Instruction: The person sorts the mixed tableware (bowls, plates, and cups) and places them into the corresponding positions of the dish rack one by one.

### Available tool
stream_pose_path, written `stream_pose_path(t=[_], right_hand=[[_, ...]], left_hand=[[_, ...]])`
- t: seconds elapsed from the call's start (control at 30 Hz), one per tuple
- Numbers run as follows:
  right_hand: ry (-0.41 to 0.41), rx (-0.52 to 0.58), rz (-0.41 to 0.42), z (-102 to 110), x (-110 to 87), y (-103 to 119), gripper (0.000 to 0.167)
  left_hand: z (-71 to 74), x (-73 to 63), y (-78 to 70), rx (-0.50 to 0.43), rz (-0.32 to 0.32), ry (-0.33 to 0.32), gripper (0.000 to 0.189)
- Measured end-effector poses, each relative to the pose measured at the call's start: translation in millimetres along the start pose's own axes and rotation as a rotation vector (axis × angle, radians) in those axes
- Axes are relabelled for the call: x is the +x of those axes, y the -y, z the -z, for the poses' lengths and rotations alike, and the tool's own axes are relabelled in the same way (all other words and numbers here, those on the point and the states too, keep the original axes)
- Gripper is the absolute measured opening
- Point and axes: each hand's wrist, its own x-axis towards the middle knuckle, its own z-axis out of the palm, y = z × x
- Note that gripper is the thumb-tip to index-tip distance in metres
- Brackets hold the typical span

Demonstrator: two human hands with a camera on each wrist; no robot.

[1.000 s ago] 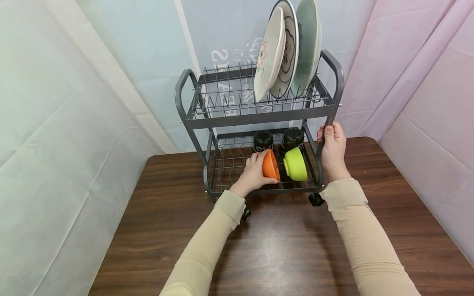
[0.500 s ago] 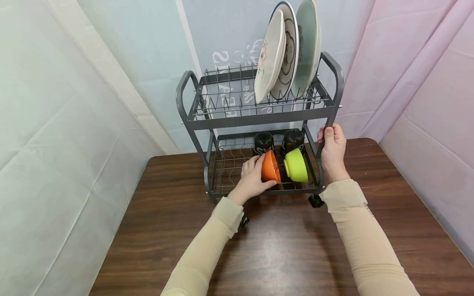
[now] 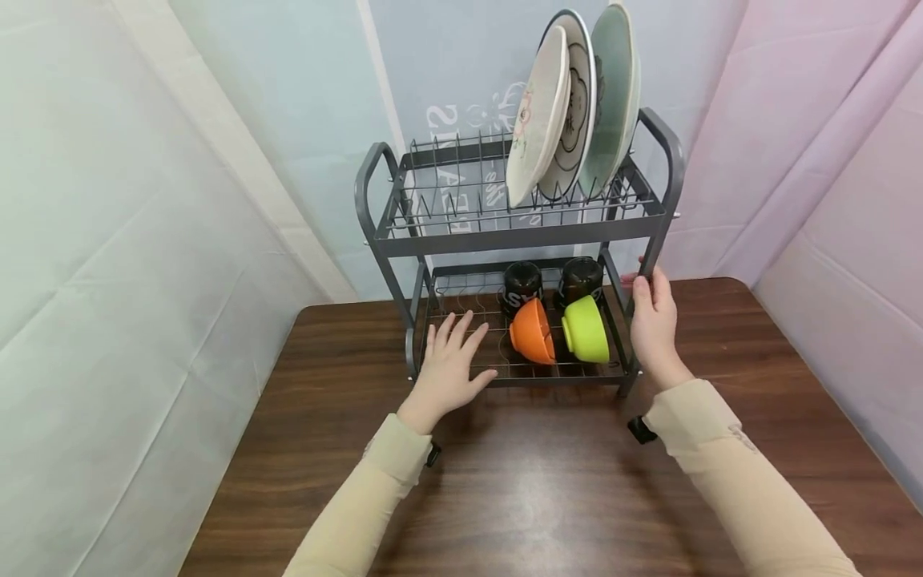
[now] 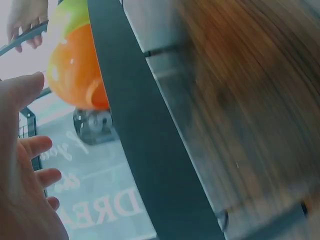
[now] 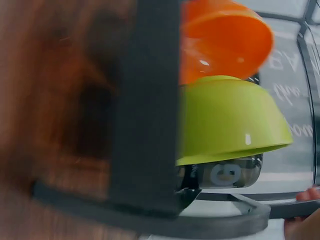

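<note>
A two-tier dark metal dish rack [image 3: 534, 239] stands on the table. On its lower tier an orange bowl [image 3: 532, 332] and a lime green bowl [image 3: 586, 330] rest on their sides, one beside the other. My left hand [image 3: 449, 373], fingers spread, is over the lower tier's front left part, apart from the orange bowl [image 4: 75, 67]. My right hand [image 3: 654, 324] holds the rack's front right post, with fingertips showing behind it and the thumb in front. The right wrist view has the green bowl [image 5: 232, 120] beside the orange one.
Behind the bowls stand two black cups [image 3: 522, 282]. Upright on the upper tier's right side are a floral white plate [image 3: 534, 120], a dark-rimmed plate [image 3: 577, 112] and a pale green plate [image 3: 613, 96]. The brown wooden table [image 3: 534, 481] is bordered by pale fabric walls.
My left hand has let go of the orange bowl and drawn back to the left with its fingers spread. The bowl stays on the lower tier. My right hand's fingers have loosened on the post.
</note>
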Motion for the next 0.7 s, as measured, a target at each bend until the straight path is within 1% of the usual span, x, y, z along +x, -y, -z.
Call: stream_pose_path(t=[0.03,0.1,0.2,0.27,0.3,0.43,0.57,0.63,0.7], right_hand=[[0.047,-0.076,0.0,4,-4.3,-1,0.036],[0.155,-0.165,0.026,12,-11.0,-1,0.047],[0.311,-0.229,0.072,22,-16.6,-2,0.068],[0.389,-0.266,0.076,27,-18.7,-2,0.077],[0.421,-0.306,0.072,30,-19.7,-2,0.079],[0.512,-0.488,0.037,40,-26.2,0,0.083],[0.573,-0.662,0.092,48,-36.7,4,0.08],[0.599,-0.718,0.135,52,-42.7,4,0.077],[0.629,-0.761,0.157,55,-48.4,3,0.075]], left_hand=[[2.0,-3.7,3.3,0.02,-0.008,-0.006,0.071],[5.1,-10.3,10.6,0.069,-0.01,-0.023,0.072],[8.5,-18.5,21.8,0.129,0.011,-0.053,0.072],[10.2,-23.2,28.5,0.15,0.033,-0.06,0.072],[11.3,-25.4,31.4,0.148,0.042,-0.063,0.072],[16.4,-33.6,40.6,0.14,0.077,-0.041,0.072],[20.8,-44.3,47.6,0.115,0.117,-0.012,0.073],[21.9,-50.2,50.7,0.104,0.132,-0.004,0.074],[21.9,-56.8,53.8,0.099,0.144,0.003,0.075]])
